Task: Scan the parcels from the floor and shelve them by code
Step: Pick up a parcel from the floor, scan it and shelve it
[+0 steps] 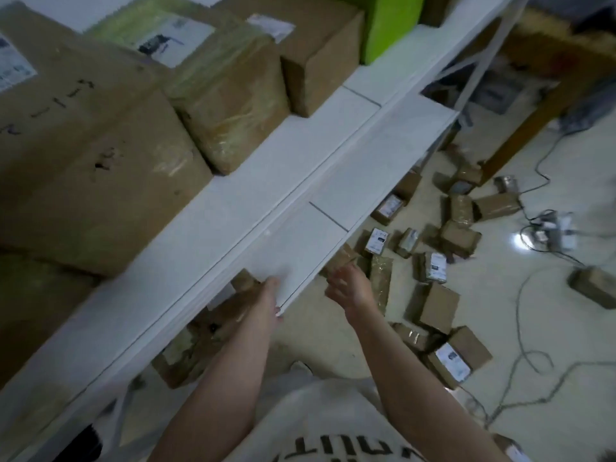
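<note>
Roughly: shelving step, not scanning.

- Upper left of frame: big boxes parked on the top shelf, labels up.
- Centre: lower board juts toward the viewer, bare where it shows.
- Lower centre: left hand at the board's near edge. Its fingers go under the board and are hidden, so I cannot tell whether they are spread or gripping.
- Just right of it: right hand, fingers bent and reaching under the same edge. The tips are at a brown parcel that peeks out below the board. The frame is blurred, so I cannot tell pinching from mere touching.
- Judgement: both hands are seating that parcel on a tier beneath the board. No scanner in view.
- Right of frame: many parcels scattered on the floor, cables beyond them. Most of the job looks undone.
- Next move calls for letting go cleanly and clearing the board's edge. Then bend to the nearest floor parcel and find its label side for the scan.
</note>
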The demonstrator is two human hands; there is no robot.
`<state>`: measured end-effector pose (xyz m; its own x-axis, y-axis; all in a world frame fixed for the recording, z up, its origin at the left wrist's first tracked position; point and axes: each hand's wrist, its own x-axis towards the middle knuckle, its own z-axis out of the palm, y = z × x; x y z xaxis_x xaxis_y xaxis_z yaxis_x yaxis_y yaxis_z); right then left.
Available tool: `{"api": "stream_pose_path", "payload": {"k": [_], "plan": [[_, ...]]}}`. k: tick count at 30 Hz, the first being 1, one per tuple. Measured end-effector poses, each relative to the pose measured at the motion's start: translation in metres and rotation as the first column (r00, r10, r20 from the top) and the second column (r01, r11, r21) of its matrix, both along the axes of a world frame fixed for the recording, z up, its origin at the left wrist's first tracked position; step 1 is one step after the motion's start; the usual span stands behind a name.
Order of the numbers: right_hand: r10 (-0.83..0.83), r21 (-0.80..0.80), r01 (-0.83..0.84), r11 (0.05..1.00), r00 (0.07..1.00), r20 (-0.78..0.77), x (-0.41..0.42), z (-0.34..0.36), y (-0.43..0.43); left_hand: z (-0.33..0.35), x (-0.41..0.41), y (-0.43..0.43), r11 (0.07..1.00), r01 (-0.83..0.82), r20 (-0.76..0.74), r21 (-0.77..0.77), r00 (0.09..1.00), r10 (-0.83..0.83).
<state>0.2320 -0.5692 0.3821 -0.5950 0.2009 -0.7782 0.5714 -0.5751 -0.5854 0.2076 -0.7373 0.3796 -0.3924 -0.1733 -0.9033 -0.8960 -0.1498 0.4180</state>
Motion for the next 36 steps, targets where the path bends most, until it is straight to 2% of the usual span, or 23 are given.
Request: {"api": "stream_pose_path", "payload": {"k": [3,6,11,18,22,26,29,36], "plan": [[-0.199,0.014,0.199,0.980,0.980,-0.009,0.019,0.022,0.065,0.018,-0.013,0.061,0.988,0.127,-0.048,0.082,0.991,-0.124],[-0.388,0.020,0.388,0.921,0.922,-0.014,0.049,0.042,0.138,0.039,-0.006,0.128,0.966,0.168,-0.059,0.197,0.985,-0.160],[-0.586,0.042,0.588,0.808,0.809,-0.048,0.125,0.076,0.251,0.058,0.031,0.237,0.932,0.281,-0.083,0.229,0.960,-0.269],[-0.638,0.122,0.649,0.751,0.761,-0.116,0.193,0.101,0.357,0.087,0.070,0.377,0.838,0.480,-0.192,0.260,0.876,-0.442],[-0.635,0.103,0.649,0.754,0.760,-0.138,0.197,0.108,0.392,0.111,0.072,0.427,0.780,0.580,-0.279,0.234,0.809,-0.517],[-0.629,0.080,0.641,0.764,0.766,-0.128,0.184,0.101,0.415,0.111,0.061,0.457,0.750,0.646,-0.320,0.141,0.747,-0.583],[-0.643,0.078,0.649,0.757,0.761,-0.088,0.173,0.081,0.429,0.091,0.053,0.472,0.718,0.690,-0.289,0.093,0.709,-0.643],[-0.680,0.137,0.666,0.733,0.723,0.122,0.179,-0.006,0.459,0.010,0.048,0.512,0.574,0.819,-0.117,-0.019,0.568,-0.815]]}}
